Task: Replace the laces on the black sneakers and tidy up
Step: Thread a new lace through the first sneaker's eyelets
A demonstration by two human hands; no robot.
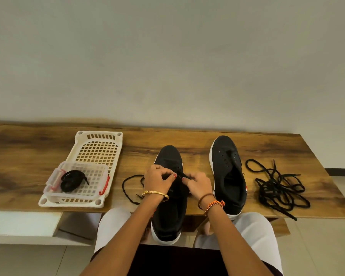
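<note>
- The person sits at a wooden bench table (167, 140) against a plain pale wall, both forearms reaching out over white-trousered knees.
- The near black sneaker (168, 196) lies toe-away at the middle of the table's front edge, its white-soled heel hanging off toward the person's lap.
- The left hand (157, 179), a gold bangle on its wrist, has fingers curled and pinching the black lace (127, 188) over the sneaker's eyelet area.
- The right hand (198, 185), with a brown band and an orange braided cord on its wrist, pinches the same lace from the other side; the two hands almost meet and hide the eyelets beneath them.
- The loose tail of that lace loops out on the wood just left of the near sneaker.
- The second black sneaker (228, 172) stands just right of the near one, toe-away, its eyelets bare and its tongue open.
- A tangled heap of black laces (275, 188) lies on the wood right of the second sneaker, well apart from the hands.
- Left of the near sneaker sits a white slotted plastic tray (100, 144).
- A clear plastic box (78, 181) with red clips rests on the tray's near end and holds a coiled bundle of black laces (72, 180).
- A pale tiled floor shows beyond the table's right end.
</note>
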